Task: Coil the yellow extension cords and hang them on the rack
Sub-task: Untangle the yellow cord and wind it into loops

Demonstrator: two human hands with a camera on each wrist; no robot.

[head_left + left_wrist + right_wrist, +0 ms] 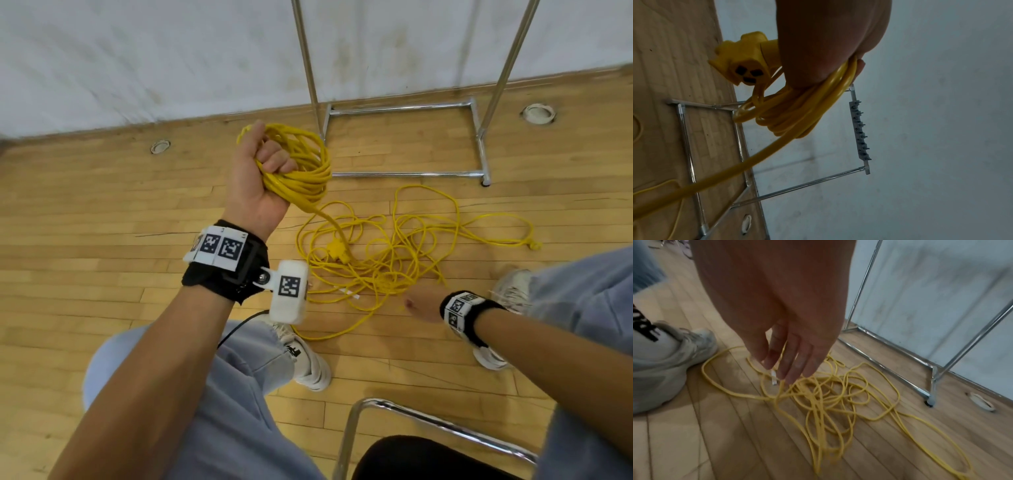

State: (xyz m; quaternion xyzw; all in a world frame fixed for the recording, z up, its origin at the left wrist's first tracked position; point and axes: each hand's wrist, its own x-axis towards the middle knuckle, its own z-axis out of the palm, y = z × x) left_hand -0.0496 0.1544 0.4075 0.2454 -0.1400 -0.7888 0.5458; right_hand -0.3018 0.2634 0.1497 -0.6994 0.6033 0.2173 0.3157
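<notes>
Cord fills most of the head view. The person's left hand (262,178) is raised, fingers curled tight round a bundle of thick yellow extension cord wound into loops (301,168); one strand drops from the fist to a chunky yellow plastic socket block (338,251) dangling over the wooden plank floor (102,212). Below lies a thinner yellow cord in a loose tangle (394,260), spreading towards the chrome tube rack (404,109) by the white wall. The right hand (423,303) reaches low over that tangle; it is blurred here, so I cannot tell its grip from this angle.

From the left wrist, the loops of thick cord (797,113) are pinned under the palm (828,42) and the socket block (744,65) hangs beside them. A grey strip of pegs (860,131) shows on the rack's top bar (854,94), well apart from the coil.

From the right wrist, the right hand's fingers (791,360) are straight and slightly spread, holding nothing, just above the tangle (828,394), near a small white tag (773,378).

I judge the thick cord springy and fairly heavy, so the fist must stay closed across all loops or they will fan out. The thin cord looks light and limp and will snag on itself; take it by a free strand or its end plug (534,245), not the knotted middle.
</notes>
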